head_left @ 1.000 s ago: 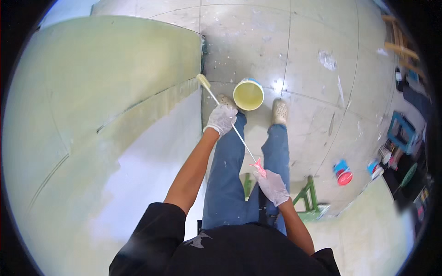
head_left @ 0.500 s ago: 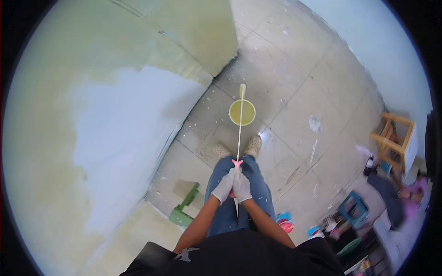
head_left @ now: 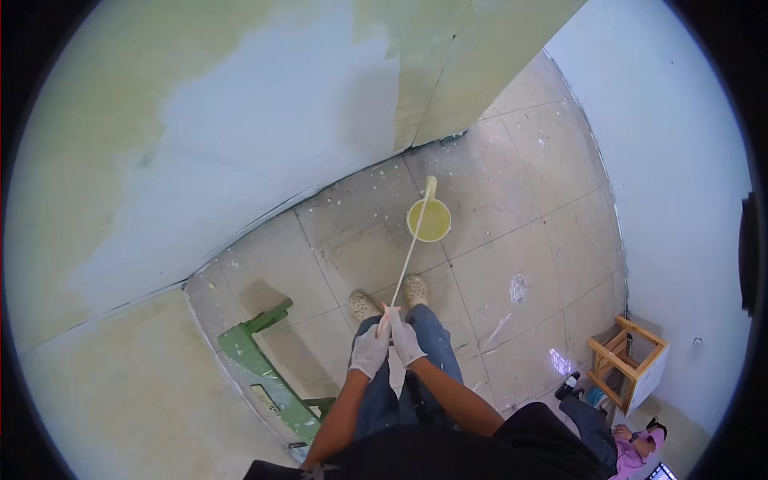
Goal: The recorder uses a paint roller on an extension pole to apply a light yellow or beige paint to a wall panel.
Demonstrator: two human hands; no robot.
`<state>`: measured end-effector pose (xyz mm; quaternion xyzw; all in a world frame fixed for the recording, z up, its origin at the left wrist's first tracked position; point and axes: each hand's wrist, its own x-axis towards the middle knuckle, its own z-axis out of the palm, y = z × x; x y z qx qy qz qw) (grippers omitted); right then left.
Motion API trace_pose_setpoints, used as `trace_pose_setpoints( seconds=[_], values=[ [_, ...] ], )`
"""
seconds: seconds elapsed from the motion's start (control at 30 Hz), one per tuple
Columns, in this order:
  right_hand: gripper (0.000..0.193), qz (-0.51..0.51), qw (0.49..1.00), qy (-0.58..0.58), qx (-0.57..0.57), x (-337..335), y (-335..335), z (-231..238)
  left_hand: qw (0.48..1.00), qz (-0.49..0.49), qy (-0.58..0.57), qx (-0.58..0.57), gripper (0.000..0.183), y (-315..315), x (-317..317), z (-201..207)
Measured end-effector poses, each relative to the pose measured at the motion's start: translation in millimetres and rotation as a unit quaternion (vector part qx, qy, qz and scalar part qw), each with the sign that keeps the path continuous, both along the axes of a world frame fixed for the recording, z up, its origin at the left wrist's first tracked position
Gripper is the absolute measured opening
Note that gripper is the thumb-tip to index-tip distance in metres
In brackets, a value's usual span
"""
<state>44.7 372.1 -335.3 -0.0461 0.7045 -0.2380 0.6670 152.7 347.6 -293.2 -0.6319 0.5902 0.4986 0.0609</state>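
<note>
Both my hands wear whitish gloves and are closed around the pinkish-red grip of a long-handled paint roller (head_left: 406, 268). My left hand (head_left: 370, 353) sits lower and to the left, and my right hand (head_left: 407, 342) is against it on the right. The roller's thin pale pole runs away from me across a round bucket (head_left: 448, 228) holding yellow-green paint. At the far end, the yellowish roller head (head_left: 431, 188) is at the bucket's far rim; whether it rests on the rim cannot be made out.
At left stands a green bench (head_left: 268, 380) beside a partly painted wall (head_left: 264, 104), pale white and yellow-green. A wooden stool (head_left: 628, 364) is on its side at right, near a seated person in pink (head_left: 636, 448). Paint spots mark the tiled floor (head_left: 512, 224).
My view has turned to the right, bringing more of the green bench in at left. The pole now slants more to the right. Both hands keep their hold, and the roller head remains by the bucket.
</note>
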Motion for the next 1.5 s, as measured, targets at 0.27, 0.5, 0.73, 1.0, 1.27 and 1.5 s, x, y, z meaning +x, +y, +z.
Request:
trace_pose_setpoints(
  seconds=[0.27,0.5,0.73,1.0,1.27,1.5],
  values=[
    [0.061,0.028,0.989,0.091,-0.112,14.4,-79.9,-130.8,0.99,0.124,-0.042,-0.048,0.039,10.5,26.9,-96.9],
    [0.05,-0.265,0.936,-0.227,-0.045,2.3,-152.4,-256.7,0.984,0.024,0.004,-0.178,0.039,-12.2,54.4,-208.5],
    [0.049,-0.32,0.937,-0.136,0.041,13.3,-190.8,-351.6,0.995,0.076,-0.025,-0.054,0.041,-53.2,55.2,-281.4],
    [0.051,-0.326,0.934,-0.137,-0.058,14.9,-240.6,-391.2,0.991,0.1,0.059,-0.064,0.043,-89.5,58.7,-392.3],
    [0.053,-0.332,0.919,-0.201,-0.076,4.7,-261.9,-408.1,0.996,0.062,0.055,-0.024,0.037,-100.9,64.3,-487.0],
    [0.055,-0.268,0.931,-0.2,-0.146,26.1,-242.4,-442.2,0.841,0.391,0.371,0.055,0.036,-58.8,91.1,-517.6]
  ],
)
